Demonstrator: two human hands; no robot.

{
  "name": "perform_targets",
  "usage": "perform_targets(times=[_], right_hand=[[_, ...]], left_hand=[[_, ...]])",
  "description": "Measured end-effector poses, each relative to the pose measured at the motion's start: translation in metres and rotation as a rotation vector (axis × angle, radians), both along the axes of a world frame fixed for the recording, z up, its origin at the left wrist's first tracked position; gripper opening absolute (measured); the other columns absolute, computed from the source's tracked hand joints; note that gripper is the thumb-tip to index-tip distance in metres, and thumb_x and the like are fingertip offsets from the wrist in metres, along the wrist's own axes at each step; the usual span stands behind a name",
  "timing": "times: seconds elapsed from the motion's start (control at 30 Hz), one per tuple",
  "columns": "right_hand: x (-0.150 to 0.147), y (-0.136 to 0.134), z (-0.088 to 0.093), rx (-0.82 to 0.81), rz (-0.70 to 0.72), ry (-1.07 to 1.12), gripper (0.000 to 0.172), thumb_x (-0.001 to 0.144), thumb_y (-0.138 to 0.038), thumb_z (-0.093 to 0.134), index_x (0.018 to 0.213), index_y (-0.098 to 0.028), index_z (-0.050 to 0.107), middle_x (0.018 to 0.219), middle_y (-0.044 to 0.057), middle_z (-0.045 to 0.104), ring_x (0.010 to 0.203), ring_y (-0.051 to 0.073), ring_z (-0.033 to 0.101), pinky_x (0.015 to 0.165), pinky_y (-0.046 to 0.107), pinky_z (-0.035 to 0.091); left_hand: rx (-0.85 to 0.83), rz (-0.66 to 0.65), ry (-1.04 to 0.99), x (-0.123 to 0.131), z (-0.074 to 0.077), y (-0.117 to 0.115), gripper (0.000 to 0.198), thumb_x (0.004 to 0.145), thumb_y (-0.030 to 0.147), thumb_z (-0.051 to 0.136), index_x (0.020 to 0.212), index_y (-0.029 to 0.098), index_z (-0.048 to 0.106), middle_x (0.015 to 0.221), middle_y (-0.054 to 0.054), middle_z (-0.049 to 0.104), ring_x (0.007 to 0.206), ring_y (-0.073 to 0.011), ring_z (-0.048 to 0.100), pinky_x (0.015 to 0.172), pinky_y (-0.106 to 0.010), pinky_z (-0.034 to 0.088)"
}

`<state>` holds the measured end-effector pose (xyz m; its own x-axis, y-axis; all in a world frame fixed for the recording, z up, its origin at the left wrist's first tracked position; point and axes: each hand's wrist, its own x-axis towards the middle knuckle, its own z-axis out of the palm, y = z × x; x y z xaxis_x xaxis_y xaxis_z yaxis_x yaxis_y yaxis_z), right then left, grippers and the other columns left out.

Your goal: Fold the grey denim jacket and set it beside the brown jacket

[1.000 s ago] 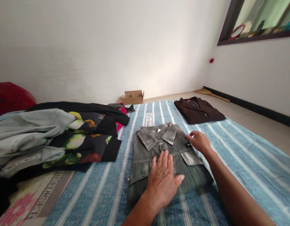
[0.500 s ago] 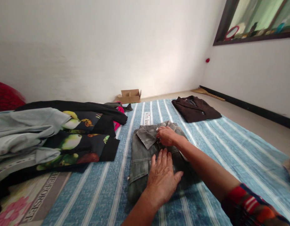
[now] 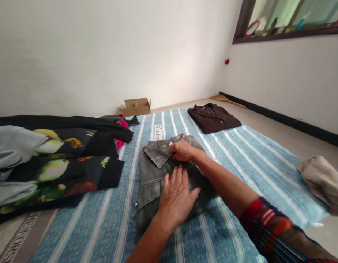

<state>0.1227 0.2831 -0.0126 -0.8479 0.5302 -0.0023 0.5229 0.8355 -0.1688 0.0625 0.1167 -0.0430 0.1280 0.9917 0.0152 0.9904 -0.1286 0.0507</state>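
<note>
A grey washed-denim jacket (image 3: 154, 182) lies folded on a blue-and-white striped mat (image 3: 248, 171), with its collar (image 3: 156, 153) at the far end. My left hand (image 3: 177, 197) presses flat on the jacket's middle, fingers spread. My right hand (image 3: 182, 151) lies across the jacket just beside the collar, fingers curled on a folded-over edge of the denim. That fold hides the jacket's right chest pocket. A striped red sleeve (image 3: 270, 226) covers my right forearm near the elbow.
A pile of fruit-printed black cloth and pale grey garments (image 3: 62, 164) lies left of the jacket. A folded dark brown jacket (image 3: 214, 118) lies at the mat's far end. A beige cloth bundle (image 3: 322, 184) lies at the right. A cardboard box (image 3: 135, 107) stands by the wall.
My right hand has moved from the jacket's right edge to beside the collar, bringing that side over. The left hand stays put. The view has turned left, showing the beige bundle.
</note>
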Motion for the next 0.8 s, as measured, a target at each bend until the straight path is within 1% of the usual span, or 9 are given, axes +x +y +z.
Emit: perform_targets(times=[0.13, 0.27, 0.33, 0.43, 0.57, 0.7, 0.8], right_hand=[[-0.006, -0.002, 0.0, 0.011, -0.043, -0.01, 0.019, 0.074, -0.013, 0.054, 0.084, -0.02, 0.069, 0.086, 0.002, 0.071, 0.084, 0.016, 0.062, 0.073, 0.025, 0.036], [-0.01, -0.007, -0.004, 0.051, -0.082, 0.013, 0.018, 0.075, -0.013, 0.053, 0.084, -0.016, 0.068, 0.091, 0.006, 0.07, 0.088, 0.018, 0.061, 0.08, 0.029, 0.035], [-0.011, -0.008, -0.006, 0.066, -0.084, 0.029, 0.016, 0.076, -0.013, 0.052, 0.084, -0.015, 0.067, 0.089, 0.007, 0.07, 0.088, 0.018, 0.06, 0.082, 0.03, 0.034], [-0.01, -0.01, -0.008, 0.08, -0.066, 0.043, 0.015, 0.076, -0.014, 0.053, 0.084, -0.015, 0.066, 0.086, 0.006, 0.069, 0.086, 0.018, 0.059, 0.082, 0.03, 0.034], [-0.007, -0.013, -0.01, 0.105, -0.021, 0.058, 0.016, 0.075, -0.013, 0.053, 0.086, -0.015, 0.064, 0.093, 0.006, 0.068, 0.092, 0.019, 0.058, 0.082, 0.031, 0.034], [-0.004, -0.017, -0.013, 0.138, 0.015, 0.068, 0.017, 0.079, -0.013, 0.051, 0.09, -0.016, 0.064, 0.096, 0.006, 0.068, 0.094, 0.02, 0.056, 0.084, 0.032, 0.032], [-0.004, -0.019, -0.015, 0.162, 0.031, 0.079, 0.019, 0.082, -0.016, 0.05, 0.095, -0.017, 0.064, 0.097, 0.006, 0.068, 0.094, 0.021, 0.056, 0.084, 0.034, 0.032]], left_hand=[[0.016, -0.013, 0.055, 0.0, 0.002, 0.004, 0.064, 0.09, 0.046, 0.042, 0.139, 0.004, 0.037, 0.148, -0.02, 0.033, 0.138, -0.0306, 0.028, 0.109, -0.051, 0.025], [0.035, -0.042, 0.085, -0.002, 0.001, 0.006, 0.063, 0.091, 0.044, 0.041, 0.138, 0.003, 0.038, 0.147, -0.021, 0.033, 0.137, -0.0309, 0.03, 0.108, -0.051, 0.027], [0.036, -0.056, 0.094, -0.003, 0.002, 0.006, 0.062, 0.091, 0.044, 0.04, 0.138, 0.003, 0.038, 0.147, -0.021, 0.034, 0.137, -0.031, 0.03, 0.107, -0.05, 0.028], [0.036, -0.063, 0.099, -0.003, 0.003, 0.007, 0.063, 0.091, 0.044, 0.039, 0.138, 0.001, 0.038, 0.145, -0.022, 0.037, 0.136, -0.0317, 0.031, 0.107, -0.05, 0.028], [0.047, -0.067, 0.089, -0.002, 0.005, 0.008, 0.062, 0.091, 0.044, 0.04, 0.136, 0.001, 0.039, 0.142, -0.023, 0.041, 0.133, -0.0324, 0.035, 0.105, -0.051, 0.03], [0.051, -0.085, 0.091, -0.002, 0.007, 0.008, 0.059, 0.091, 0.045, 0.039, 0.133, 0.004, 0.043, 0.138, -0.023, 0.046, 0.13, -0.0325, 0.039, 0.104, -0.05, 0.031], [0.034, -0.082, 0.103, -0.001, 0.008, 0.008, 0.058, 0.091, 0.044, 0.038, 0.131, 0.003, 0.044, 0.136, -0.022, 0.048, 0.128, -0.0331, 0.041, 0.103, -0.05, 0.031]])
